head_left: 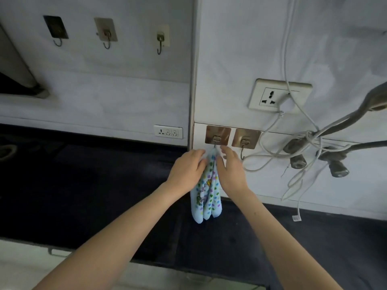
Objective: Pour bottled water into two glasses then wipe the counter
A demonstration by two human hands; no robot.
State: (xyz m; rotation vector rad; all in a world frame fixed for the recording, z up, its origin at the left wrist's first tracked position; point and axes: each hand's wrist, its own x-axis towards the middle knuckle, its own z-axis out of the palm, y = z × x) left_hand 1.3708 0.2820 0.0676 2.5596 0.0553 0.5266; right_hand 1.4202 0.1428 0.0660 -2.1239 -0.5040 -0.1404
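A pale blue cloth [207, 198] with coloured dots hangs from a metal wall hook [217, 141] over the dark counter [94, 185]. My two hands are up at the top of the cloth, one on each side. My left hand [186, 171] pinches the cloth's upper left edge between thumb and fingers. My right hand [231, 171] has its fingers straight and spread toward the hook, with its thumb touching the cloth's right edge. No bottle or glass is in view.
A second bare hook [245, 143] is just right of the cloth's hook. White cables [293, 155] and grey plugs [337, 168] dangle from a wall socket [278, 96] at right. Three more hooks [106, 36] hang on the upper left wall. A small socket [168, 132] sits above the counter.
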